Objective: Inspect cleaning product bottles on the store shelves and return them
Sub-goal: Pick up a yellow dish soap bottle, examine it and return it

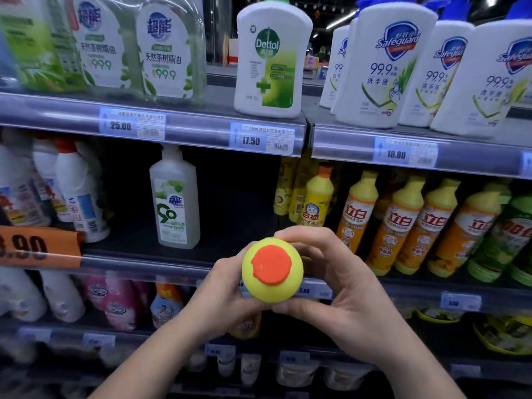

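The left hand [223, 289] and right hand [334, 283] each curl round the yellow bottle [270, 292], tilting its orange cap [272, 264] toward the person, probably so the top can be inspected.

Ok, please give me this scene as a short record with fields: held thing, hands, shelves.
held thing: yellow bottle, its orange cap toward the camera
left hand: grips the bottle's left side
right hand: grips its right side
upper shelf: Dettol bottle, Safeguard bottles, standing
middle shelf: clear bottle, orange-labelled yellow bottles
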Demonstrator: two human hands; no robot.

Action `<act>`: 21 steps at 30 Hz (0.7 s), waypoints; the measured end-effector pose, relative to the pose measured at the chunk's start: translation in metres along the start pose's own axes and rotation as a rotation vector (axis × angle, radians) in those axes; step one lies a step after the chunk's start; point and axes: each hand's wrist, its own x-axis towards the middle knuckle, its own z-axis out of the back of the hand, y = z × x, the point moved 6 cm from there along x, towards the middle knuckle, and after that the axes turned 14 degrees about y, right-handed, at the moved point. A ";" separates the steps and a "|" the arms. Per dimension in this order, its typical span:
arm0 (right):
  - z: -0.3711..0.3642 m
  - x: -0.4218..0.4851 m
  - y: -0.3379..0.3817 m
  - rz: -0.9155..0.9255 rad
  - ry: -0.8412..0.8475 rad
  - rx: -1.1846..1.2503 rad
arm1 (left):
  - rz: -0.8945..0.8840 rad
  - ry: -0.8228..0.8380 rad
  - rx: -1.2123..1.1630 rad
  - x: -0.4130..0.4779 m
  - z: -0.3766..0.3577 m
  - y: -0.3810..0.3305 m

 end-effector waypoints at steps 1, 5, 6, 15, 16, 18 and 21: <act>0.000 0.000 0.002 0.008 -0.001 -0.002 | -0.009 -0.005 0.003 0.000 0.000 0.002; 0.003 -0.001 0.003 0.024 -0.022 0.002 | -0.035 -0.013 0.004 0.003 0.002 0.007; 0.003 0.000 0.000 0.015 -0.038 0.019 | -0.037 -0.014 0.007 0.003 0.002 0.009; 0.010 0.026 -0.072 -0.333 -0.231 0.173 | 0.125 -0.021 0.062 0.002 0.004 0.033; 0.008 0.032 -0.079 -0.368 -0.222 0.158 | 0.154 -0.036 0.054 0.003 0.006 0.039; 0.008 0.047 -0.092 -0.409 -0.235 0.118 | 0.211 -0.072 0.038 0.010 0.012 0.052; 0.016 0.072 -0.104 -0.444 -0.318 0.015 | 0.276 -0.133 0.017 0.029 0.027 0.071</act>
